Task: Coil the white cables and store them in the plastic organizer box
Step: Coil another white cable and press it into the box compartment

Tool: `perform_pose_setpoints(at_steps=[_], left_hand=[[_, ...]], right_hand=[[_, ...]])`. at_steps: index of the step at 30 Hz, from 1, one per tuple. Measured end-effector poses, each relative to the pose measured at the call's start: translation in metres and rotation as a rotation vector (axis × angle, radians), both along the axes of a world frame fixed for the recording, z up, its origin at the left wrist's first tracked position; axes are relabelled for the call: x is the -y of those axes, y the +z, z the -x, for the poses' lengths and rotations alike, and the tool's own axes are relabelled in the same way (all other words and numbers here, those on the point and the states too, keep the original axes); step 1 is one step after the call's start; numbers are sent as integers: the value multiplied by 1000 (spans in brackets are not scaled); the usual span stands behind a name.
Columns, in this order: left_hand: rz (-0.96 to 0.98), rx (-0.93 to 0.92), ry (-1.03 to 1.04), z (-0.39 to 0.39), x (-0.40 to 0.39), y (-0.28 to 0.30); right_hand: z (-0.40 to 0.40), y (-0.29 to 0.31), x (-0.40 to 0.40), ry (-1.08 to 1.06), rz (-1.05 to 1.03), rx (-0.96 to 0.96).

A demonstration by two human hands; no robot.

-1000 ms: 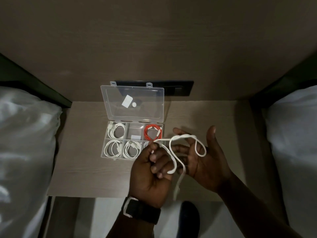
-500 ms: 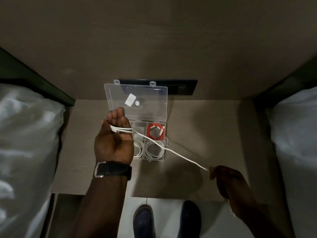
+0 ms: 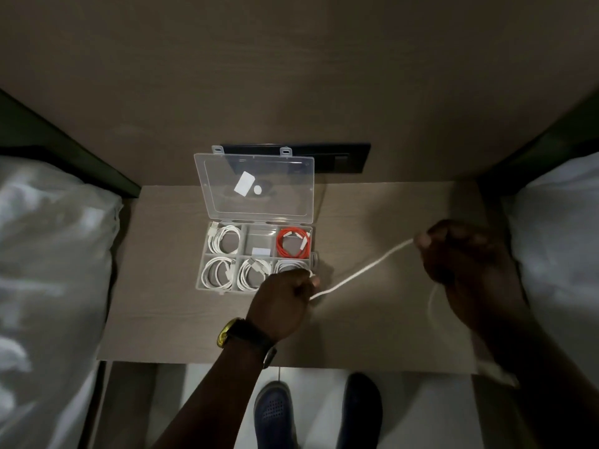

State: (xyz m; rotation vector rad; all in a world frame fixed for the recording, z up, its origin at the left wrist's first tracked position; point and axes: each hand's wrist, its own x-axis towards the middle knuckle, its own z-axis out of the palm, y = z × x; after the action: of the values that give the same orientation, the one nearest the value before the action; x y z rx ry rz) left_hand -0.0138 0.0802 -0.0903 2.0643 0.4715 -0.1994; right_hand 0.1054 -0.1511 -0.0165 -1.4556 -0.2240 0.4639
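The left hand [image 3: 285,299], which half a second earlier was raised over the clear plastic organizer box [image 3: 256,256] near the desk's [image 3: 372,335] back edge, had dropped to its front-right corner, fisted on the thin white cable [image 3: 363,270]. The right hand [image 3: 453,251] pinched the far stretch taut towards the right edge, slack trailing below. Coiling had barely begun.

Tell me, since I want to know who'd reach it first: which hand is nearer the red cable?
Left. The left hand is just below the organizer box, a short way from the red cable; the right hand is well off to its right, holding the white cable.
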Motion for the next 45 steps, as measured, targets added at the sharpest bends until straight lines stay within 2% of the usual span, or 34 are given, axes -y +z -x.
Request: perform_pose_setpoints(at_steps=[2, 4, 6, 8, 11, 14, 16, 17, 19, 21, 22, 23, 25, 29, 34, 36, 38, 40, 43, 45], left_hand=[[354, -70, 90, -1, 11, 18], [542, -73, 101, -4, 16, 41], [746, -16, 105, -7, 17, 61], [1048, 85, 229, -12, 15, 78], [1462, 238, 418, -22, 6, 95], [1674, 369, 608, -31, -3, 95], [1581, 421, 742, -37, -4, 90], [1455, 429, 777, -39, -2, 86], [1078, 424, 771, -39, 2, 75], [561, 380, 523, -31, 7, 64], [356, 322, 332, -25, 10, 60], [246, 248, 180, -20, 14, 57], [310, 108, 70, -13, 18, 59], [725, -29, 143, -12, 22, 73], [1440, 138, 369, -13, 16, 90], [1587, 208, 455, -16, 11, 89], [1609, 242, 545, -17, 6, 85], [1548, 246, 616, -13, 4, 80], [1346, 276, 684, -5, 1, 73], [1187, 310, 701, -1, 0, 71]], right_hand=[[-15, 5, -13, -95, 39, 74], [-27, 4, -25, -229, 72, 116], [-35, -5, -34, -331, 130, 109], [-35, -18, -40, -347, 250, 107], [-12, -37, -46, -208, 459, 118], [30, -51, -55, 87, 634, 279], [57, -50, -60, 248, 592, 284], [68, -47, -61, 334, 554, 276], [79, -36, -63, 512, 537, 357], [73, -22, -62, 554, 523, 452], [65, -13, -60, 515, 509, 481], [55, -5, -58, 458, 489, 493], [32, 6, -54, 344, 456, 479], [0, 8, -57, 227, 412, 396], [14, -10, -80, 151, 201, 46], [41, -17, -92, 181, 193, -77], [67, -19, -101, 209, 151, -198], [82, -16, -104, 217, 129, -290], [88, -12, -101, 144, 143, -439], [92, -7, -98, 115, 219, -439]])
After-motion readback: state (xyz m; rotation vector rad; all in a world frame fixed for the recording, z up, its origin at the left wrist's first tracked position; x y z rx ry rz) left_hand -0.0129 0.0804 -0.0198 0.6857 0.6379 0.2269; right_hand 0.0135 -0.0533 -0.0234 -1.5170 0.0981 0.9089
